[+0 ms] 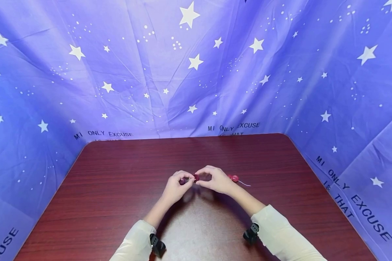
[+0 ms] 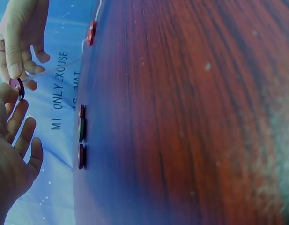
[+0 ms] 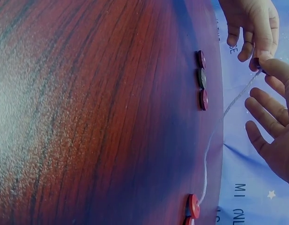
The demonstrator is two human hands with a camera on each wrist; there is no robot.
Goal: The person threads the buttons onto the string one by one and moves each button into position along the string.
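Note:
Above the table, my left hand (image 1: 176, 186) and my right hand (image 1: 217, 180) meet at a small dark red button (image 1: 196, 177). In the left wrist view, the thumb and fingers of the left hand (image 2: 11, 154) pinch this button (image 2: 17, 88) from below. The right hand's thumb and fingers pinch it at its opposite edge. A pale string (image 3: 235, 99) runs from the button down to red buttons (image 3: 194, 206) lying on the table. Both hands' other fingers are spread loosely.
On the brown wooden table (image 1: 117, 217), a dark green button (image 2: 81, 129) sits in a row between two reddish buttons (image 2: 81, 157). Beyond the right hand lie the red buttons (image 1: 235, 178) with a loose string end (image 1: 245, 183). A blue star-patterned cloth (image 1: 150, 72) surrounds the table.

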